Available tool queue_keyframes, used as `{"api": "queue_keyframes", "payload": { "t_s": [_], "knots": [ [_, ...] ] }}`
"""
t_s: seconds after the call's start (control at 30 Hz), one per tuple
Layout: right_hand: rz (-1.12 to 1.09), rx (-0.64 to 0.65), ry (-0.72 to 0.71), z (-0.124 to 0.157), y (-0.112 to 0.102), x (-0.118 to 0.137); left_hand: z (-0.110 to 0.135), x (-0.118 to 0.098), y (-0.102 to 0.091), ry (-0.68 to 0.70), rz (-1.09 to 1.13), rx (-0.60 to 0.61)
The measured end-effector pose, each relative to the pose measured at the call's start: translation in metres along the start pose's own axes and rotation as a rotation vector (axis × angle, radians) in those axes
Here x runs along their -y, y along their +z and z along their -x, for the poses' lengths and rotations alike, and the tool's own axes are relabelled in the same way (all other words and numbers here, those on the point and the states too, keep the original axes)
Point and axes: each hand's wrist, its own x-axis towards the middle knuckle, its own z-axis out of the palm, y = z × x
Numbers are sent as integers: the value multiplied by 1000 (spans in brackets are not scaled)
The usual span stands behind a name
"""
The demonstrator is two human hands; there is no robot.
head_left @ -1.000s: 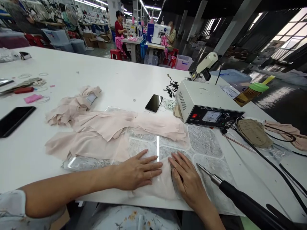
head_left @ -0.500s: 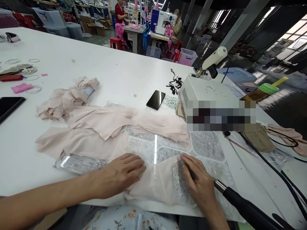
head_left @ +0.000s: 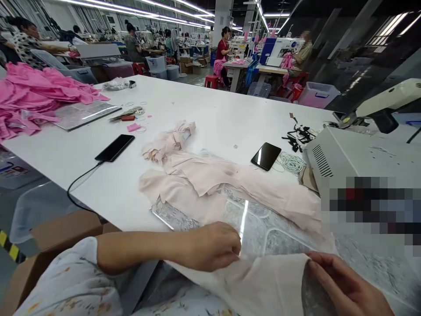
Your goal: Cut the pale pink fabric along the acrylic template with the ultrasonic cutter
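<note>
A thin pale pink fabric piece (head_left: 272,283) stretches between my hands at the near edge of the table. My left hand (head_left: 213,245) is closed on its left end, with the fingertips partly hidden. At the fabric's upper right edge, my right hand (head_left: 348,287) pinches it between thumb and fingers. Below and behind it lies a grey marbled board (head_left: 255,226) with a glossy surface and pale curved outlines. More pale pink fabric pieces (head_left: 213,173) are spread in layers along the far side of this board. A crumpled pink bundle (head_left: 169,142) sits at their left end.
A grey machine box (head_left: 348,153) stands on the right. A phone (head_left: 266,156) and coiled cord (head_left: 292,163) lie beside it. Another phone (head_left: 115,148), with a cable, is on the left. Bright pink fabric (head_left: 42,96) is heaped far left. Several people work behind.
The view has turned left, bringing the bright pink heap into sight. The fabric piece has come off the board toward me. My left hand, flatter before, is now closed.
</note>
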Motion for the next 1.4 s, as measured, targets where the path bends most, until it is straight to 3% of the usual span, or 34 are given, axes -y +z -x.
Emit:
{"api": "queue_keyframes", "payload": {
  "t_s": [0.07, 0.17, 0.27, 0.33, 0.43, 0.53, 0.63, 0.83, 1.07, 1.17, 1.3, 1.4],
  "knots": [
    [-147, -4, 66, -11, -1, 25, 4, 5, -27, -79, 187, -12],
    [-316, -70, -9, -41, 3, 65, 8, 22, -74, -114, 127, -177],
    [-567, -296, -321, -65, 13, 96, 20, 43, -113, -64, -113, -448],
    [-519, -298, -570, -68, 25, 107, 39, 56, -125, 21, -255, -538],
    [-292, -66, -803, -54, 50, 110, 74, 79, -120, 15, -324, -477],
    [-178, 64, -840, -31, 74, 106, 102, 100, -104, -89, -325, -393],
    [-100, 127, -839, -11, 88, 106, 114, 113, -95, -117, -302, -321],
    [53, 130, -863, 9, 95, 107, 118, 113, -102, -115, -300, -251],
    [212, 10, -917, 10, 109, 100, 102, 88, -82, 145, -425, -189],
    [113, 68, -850, 6, 107, 99, 91, 82, -69, 138, -470, -122],
    [-83, 243, -625, -4, 88, 111, 76, 71, -61, 83, -452, -102],
    [-95, 415, -447, -14, 72, 129, 69, 65, -59, 29, -399, -139]
  ]
}}
